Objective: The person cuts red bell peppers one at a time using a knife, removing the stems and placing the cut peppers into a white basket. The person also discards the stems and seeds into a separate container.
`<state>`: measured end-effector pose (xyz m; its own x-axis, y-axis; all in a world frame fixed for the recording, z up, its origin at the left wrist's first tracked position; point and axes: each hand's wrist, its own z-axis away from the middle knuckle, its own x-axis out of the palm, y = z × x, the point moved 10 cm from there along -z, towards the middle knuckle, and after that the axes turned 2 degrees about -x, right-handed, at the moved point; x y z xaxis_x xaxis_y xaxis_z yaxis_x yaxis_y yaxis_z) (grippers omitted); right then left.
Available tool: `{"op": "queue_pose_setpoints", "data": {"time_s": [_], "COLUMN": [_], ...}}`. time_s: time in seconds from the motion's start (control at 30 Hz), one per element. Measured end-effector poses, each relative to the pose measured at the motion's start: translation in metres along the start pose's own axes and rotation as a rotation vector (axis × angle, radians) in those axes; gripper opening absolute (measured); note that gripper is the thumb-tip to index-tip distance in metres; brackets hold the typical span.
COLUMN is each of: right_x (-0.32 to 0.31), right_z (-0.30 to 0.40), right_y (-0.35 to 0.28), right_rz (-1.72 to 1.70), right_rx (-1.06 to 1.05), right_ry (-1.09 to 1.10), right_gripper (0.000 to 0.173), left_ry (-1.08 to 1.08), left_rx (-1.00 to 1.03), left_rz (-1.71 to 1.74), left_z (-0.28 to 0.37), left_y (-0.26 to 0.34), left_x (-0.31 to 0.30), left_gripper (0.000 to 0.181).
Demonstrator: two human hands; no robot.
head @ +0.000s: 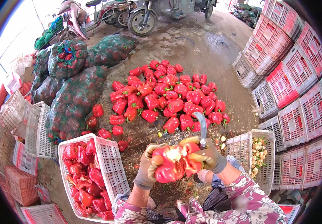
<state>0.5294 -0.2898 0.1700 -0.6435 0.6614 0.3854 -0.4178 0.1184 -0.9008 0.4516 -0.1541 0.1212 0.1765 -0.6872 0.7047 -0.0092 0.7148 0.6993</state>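
Between my two gloved hands is a red bell pepper (168,171), split open so that its pale core and inner walls show. My left hand (149,162) grips the pepper's left side. On the other side, my right hand (209,156) has hold of the pepper and also of a curved knife (202,127), its hooked blade pointing up and away. Beyond my hands a heap of whole red bell peppers (175,95) lies on the ground. To the left, a white plastic crate (113,156) holds opened red peppers (86,193).
At the right, another plastic crate (237,147) contains pepper cores with green stems (258,155). Stacked crates (286,72) line the right side. Mesh sacks of peppers (77,98) lie at the left near more crates (37,128). Parked motor vehicles (142,21) stand at the back.
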Motion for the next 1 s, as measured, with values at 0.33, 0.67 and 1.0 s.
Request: {"op": "queue_pose_setpoints", "data": {"time_s": [0.33, 0.67, 1.0], "right_x": [-0.005, 0.035, 0.036], "right_z": [-0.011, -0.001, 0.007], "right_y": [-0.001, -0.025, -0.046], "right_rz": [0.03, 0.586, 0.7], "right_rx": [-0.022, -0.32, -0.549], "right_ry": [0.059, 0.003, 0.065], "right_gripper": [0.052, 0.049, 0.042], "left_ry": [-0.017, 0.325, 0.712], "left_rx": [-0.01, 0.016, 0.141], "left_rz": [-0.377, -0.092, 0.101], "left_z": [-0.008, 0.0, 0.002], "left_y": [0.045, 0.008, 0.015], "left_x": [0.02, -0.032, -0.095], "left_gripper": [0.063, 0.026, 0.011]}}
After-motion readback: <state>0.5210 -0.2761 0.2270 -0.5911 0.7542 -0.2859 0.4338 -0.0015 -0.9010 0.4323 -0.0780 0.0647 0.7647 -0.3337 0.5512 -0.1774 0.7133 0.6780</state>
